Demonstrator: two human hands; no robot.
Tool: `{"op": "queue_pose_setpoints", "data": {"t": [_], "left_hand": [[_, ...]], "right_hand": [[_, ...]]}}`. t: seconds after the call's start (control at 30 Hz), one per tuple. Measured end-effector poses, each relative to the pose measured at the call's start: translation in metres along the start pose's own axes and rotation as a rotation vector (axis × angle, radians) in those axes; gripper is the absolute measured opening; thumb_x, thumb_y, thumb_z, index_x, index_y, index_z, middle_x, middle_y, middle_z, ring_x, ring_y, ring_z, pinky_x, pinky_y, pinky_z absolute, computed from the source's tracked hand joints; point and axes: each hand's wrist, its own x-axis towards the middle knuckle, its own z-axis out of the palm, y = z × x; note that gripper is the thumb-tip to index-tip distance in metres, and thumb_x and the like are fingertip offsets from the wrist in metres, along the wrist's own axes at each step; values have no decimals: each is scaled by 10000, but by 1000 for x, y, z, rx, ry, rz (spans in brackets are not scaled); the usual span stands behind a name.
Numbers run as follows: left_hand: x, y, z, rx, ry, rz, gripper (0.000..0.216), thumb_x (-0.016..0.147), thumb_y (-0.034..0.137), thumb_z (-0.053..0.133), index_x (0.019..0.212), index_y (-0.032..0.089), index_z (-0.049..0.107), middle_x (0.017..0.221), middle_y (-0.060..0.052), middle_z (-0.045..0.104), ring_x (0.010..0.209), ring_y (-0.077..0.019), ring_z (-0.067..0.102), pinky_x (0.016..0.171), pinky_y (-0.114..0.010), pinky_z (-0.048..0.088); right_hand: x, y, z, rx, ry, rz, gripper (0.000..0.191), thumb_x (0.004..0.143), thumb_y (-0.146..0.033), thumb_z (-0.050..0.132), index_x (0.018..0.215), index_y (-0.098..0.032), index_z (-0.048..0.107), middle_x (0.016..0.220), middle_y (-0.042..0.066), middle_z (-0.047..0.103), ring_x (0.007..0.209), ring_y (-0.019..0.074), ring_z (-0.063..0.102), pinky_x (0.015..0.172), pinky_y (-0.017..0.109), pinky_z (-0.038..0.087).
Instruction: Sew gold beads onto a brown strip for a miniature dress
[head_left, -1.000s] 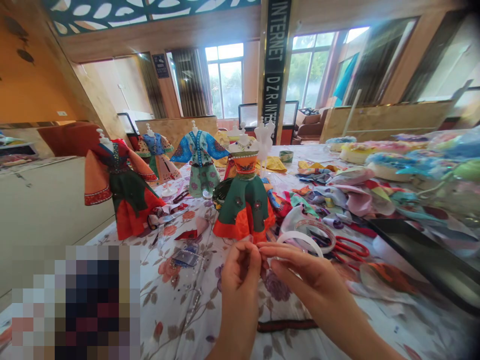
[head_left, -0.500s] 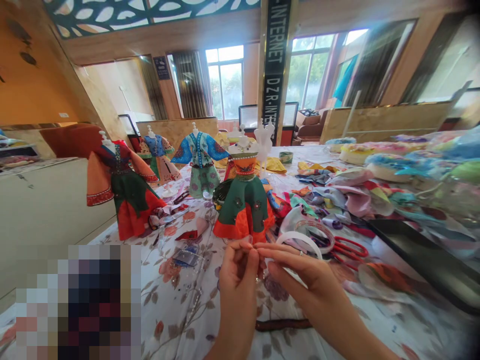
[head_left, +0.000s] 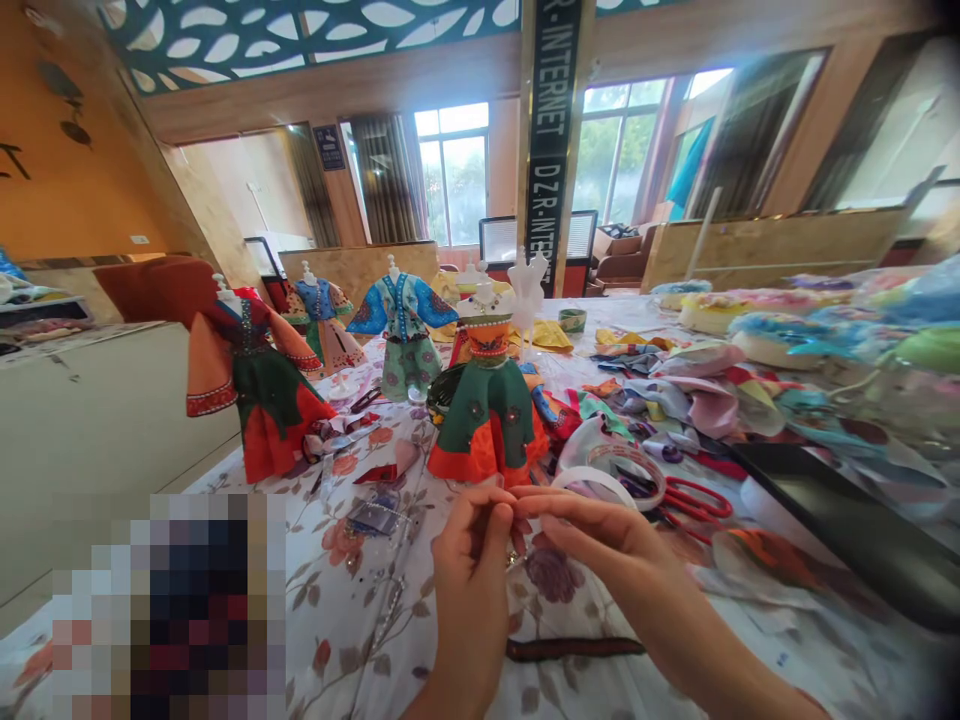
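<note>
My left hand is closed in a pinch, its thumb pressed against the bent index finger. The fingertips of my right hand meet it from the right, fingers long and held together. Whatever the fingertips pinch is too small to make out. Some small shiny beads show just below, between the hands; whether they hang or lie on the cloth I cannot tell. Beyond the hands stands a miniature dress form with a green and orange-red skirt. A thin dark brown stick-like thing lies between my wrists.
Several small dressed forms, such as a green-and-red gown and a blue jacket, stand at left. Tape rolls, red-handled scissors, fabric scraps and a black tray lie at right on the flowered tablecloth.
The view has shifted slightly, so the scene sits a little lower. Both hands stay together at the fingertips, with only a slight shift.
</note>
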Motion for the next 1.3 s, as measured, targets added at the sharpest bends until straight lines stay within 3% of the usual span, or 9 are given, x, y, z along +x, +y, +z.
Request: {"op": "queue_pose_setpoints", "data": {"t": [0.13, 0.43, 0.6, 0.83, 0.9, 1.03, 1.13, 1.3], "left_hand": [[-1, 1, 2, 48, -12, 37, 104, 837, 271, 593, 760, 207, 619, 675, 31, 593, 594, -103, 537, 559, -178, 434], [-3, -2, 1, 165, -72, 148, 124, 880, 280, 552, 782, 223, 602, 674, 49, 595, 599, -89, 544, 573, -160, 433], [-8, -1, -7, 275, -112, 218, 117, 897, 267, 531, 808, 227, 595, 669, 56, 584, 590, -81, 535, 565, -157, 424], [-19, 4, -33, 446, -298, 340, 124, 887, 187, 513, 821, 226, 611, 678, 37, 609, 571, -93, 584, 535, -165, 483], [-22, 7, -40, 504, -372, 433, 139, 897, 168, 489, 848, 215, 610, 749, 11, 643, 649, -110, 619, 609, -186, 526], [-30, 9, -53, 783, -567, 825, 185, 935, 168, 450, 892, 141, 628, 809, -61, 679, 750, -147, 661, 697, -228, 567], [-35, 4, -61, 889, -597, 1008, 213, 931, 208, 476, 866, 118, 658, 792, -82, 700, 745, -172, 686, 693, -259, 588], [-45, -10, -72, 1048, -535, 1180, 255, 947, 245, 462, 854, 148, 679, 838, -60, 749, 801, -196, 721, 723, -286, 599]], "right_hand": [[0, 2, 0, 34, 14, 43, 170, 801, -344, 652, 915, -265, 750, 1109, 46, 697, 1052, 214, 624, 925, 343, 474], [3, 2, -2, 46, 135, 1, 212, 665, -379, 762, 658, -197, 653, 970, 43, 689, 795, 154, 648, 704, 248, 523], [5, 4, -3, -99, 110, -105, 155, 712, -332, 704, 655, -201, 643, 930, 42, 683, 808, 164, 638, 718, 265, 514], [7, 9, -4, -391, 104, -239, 91, 777, -232, 605, 692, -204, 625, 943, 45, 668, 775, 167, 609, 699, 300, 485], [8, 9, -6, -466, 79, -256, 102, 776, -177, 611, 679, -207, 618, 916, 31, 670, 774, 163, 603, 711, 298, 470], [8, 6, -11, -553, -73, -214, 130, 736, -99, 672, 658, -198, 638, 952, 24, 665, 804, 153, 616, 707, 262, 470], [8, 5, -15, -630, -218, -148, 119, 731, -98, 693, 667, -196, 670, 980, 16, 663, 699, 113, 602, 680, 244, 473], [5, 14, -17, -717, -404, -65, 130, 756, -70, 655, 702, -188, 669, 847, 1, 653, 751, 125, 599, 697, 229, 455]]}}
